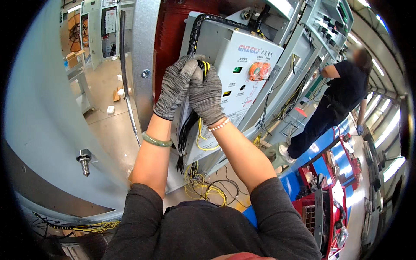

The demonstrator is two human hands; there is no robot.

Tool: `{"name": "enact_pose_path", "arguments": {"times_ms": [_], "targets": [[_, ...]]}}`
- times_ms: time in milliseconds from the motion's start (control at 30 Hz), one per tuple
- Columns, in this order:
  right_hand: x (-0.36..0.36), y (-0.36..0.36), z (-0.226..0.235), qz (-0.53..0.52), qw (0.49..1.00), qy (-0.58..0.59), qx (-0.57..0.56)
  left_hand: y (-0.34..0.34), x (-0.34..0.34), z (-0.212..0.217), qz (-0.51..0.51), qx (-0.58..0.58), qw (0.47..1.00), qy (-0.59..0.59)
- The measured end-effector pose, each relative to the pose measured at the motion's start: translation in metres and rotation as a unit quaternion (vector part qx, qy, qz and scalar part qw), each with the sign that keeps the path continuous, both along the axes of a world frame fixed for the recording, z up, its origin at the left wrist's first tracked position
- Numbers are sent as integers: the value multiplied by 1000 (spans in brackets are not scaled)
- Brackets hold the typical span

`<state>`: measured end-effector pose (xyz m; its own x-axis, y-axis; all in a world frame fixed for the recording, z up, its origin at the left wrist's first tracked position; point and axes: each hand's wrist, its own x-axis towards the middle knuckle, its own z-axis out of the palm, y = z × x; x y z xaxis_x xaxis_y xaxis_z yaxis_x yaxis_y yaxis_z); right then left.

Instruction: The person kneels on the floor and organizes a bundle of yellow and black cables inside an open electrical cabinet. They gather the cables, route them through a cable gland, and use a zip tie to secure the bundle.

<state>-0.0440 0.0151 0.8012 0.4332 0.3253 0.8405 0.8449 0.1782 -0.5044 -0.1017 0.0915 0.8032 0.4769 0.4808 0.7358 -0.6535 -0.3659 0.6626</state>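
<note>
Both my hands wear grey knit gloves and meet at the side of a light grey control box (245, 65). My left hand (174, 86) closes around a bundle of black and yellow wires (189, 128) hanging along the box's edge. My right hand (207, 96) pinches the same bundle where yellow wire ends (204, 66) poke out above its fingers. A black corrugated conduit (197, 28) runs up from the bundle over the box's top. The box's face carries a green button (237, 69) and an orange knob (259, 71).
Loose yellow and black wires (203, 186) lie on the floor below the box. A grey metal panel (52, 130) with a bolt (84, 161) curves at left. A person in dark clothes (333, 104) stands at right by wired cabinets. Red and blue equipment (333, 190) sits lower right.
</note>
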Motion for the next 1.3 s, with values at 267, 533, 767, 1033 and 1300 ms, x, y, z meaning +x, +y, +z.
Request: {"name": "enact_pose_path", "arguments": {"times_ms": [267, 533, 767, 1033, 1300], "targets": [[-14, -54, 26, -125, 982, -3, -140, 2, 6, -4, -29, 52, 998, -29], [-8, -47, 25, -195, 948, -137, -211, 4, 5, -3, 42, 125, 990, -42], [10, -44, 10, -45, 993, -36, -108, 7, 11, -3, 144, 249, 957, -40], [3, -42, 19, -47, 991, -25, -123, 6, 14, -10, 139, 206, 966, -73], [2, -46, 23, -102, 978, -128, -130, -6, 9, -13, 89, 62, 987, -116]]}}
